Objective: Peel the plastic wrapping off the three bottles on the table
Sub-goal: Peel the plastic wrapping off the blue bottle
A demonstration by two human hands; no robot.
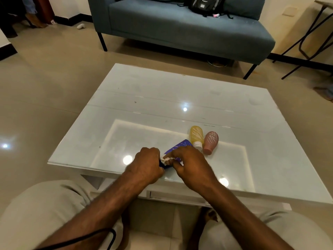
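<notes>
A blue bottle with white streaks lies tilted between my hands over the near part of the white table. My left hand is closed around its cap end. My right hand grips the bottle's body, fingertips pinching near a whitish bit at the neck. A yellow bottle and a pink bottle lie side by side on the table just beyond my right hand, caps pointing toward me.
A blue-grey sofa with a black backpack stands beyond the table. A black-legged stand is at the far right. My knees sit below the table's front edge, and a black cable crosses my left leg.
</notes>
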